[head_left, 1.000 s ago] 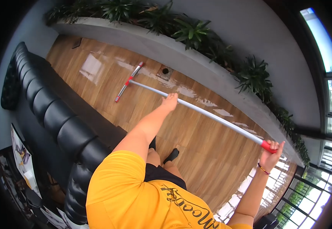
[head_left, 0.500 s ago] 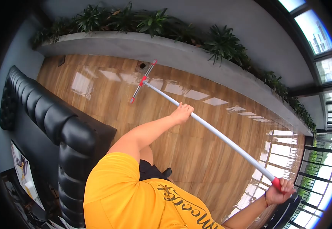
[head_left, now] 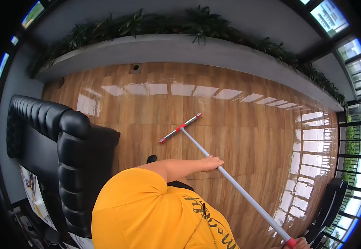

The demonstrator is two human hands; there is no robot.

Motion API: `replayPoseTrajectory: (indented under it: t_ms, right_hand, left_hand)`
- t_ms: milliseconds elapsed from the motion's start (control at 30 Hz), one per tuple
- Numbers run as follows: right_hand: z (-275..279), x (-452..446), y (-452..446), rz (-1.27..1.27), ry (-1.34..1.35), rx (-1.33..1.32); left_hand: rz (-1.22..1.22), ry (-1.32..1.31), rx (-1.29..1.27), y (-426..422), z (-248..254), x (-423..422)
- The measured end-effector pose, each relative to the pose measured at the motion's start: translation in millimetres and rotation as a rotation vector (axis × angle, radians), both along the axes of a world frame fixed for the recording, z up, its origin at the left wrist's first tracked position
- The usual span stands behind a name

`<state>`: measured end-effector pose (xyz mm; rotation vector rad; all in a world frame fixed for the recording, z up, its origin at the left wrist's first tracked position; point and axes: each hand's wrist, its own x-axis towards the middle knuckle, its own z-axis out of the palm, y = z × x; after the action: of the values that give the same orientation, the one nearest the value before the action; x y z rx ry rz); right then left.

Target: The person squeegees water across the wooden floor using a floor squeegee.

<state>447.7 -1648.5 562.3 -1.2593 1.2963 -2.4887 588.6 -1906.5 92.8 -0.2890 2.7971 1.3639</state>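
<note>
2-hand hold on the squeegee [head_left: 247, 196], blade head [head_left: 181, 128] down on wood floor [head_left: 234, 141]
L hand [head_left: 212, 163] wrapped midway, R hand [head_left: 300, 244] (part cut off) round red end [head_left: 291, 242]; wide spacing prob for leverage.

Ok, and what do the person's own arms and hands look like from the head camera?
Both hands, left and right, are bare, without gloves. The left arm has a short, loose yellow sleeve ending above the elbow, and no watch or band shows on it. The yellow shirt's front carries dark script lettering. The right wrist is out of frame.
</note>
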Motion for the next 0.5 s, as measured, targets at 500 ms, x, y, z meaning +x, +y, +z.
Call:
replayPoseTrajectory:
  t_ms: [500]
  right_hand:
    - [-220,178,-151,0.075,-0.225,0.019]
  left_hand:
    - [0.808,-0.271,-0.116,-162,-24,178]
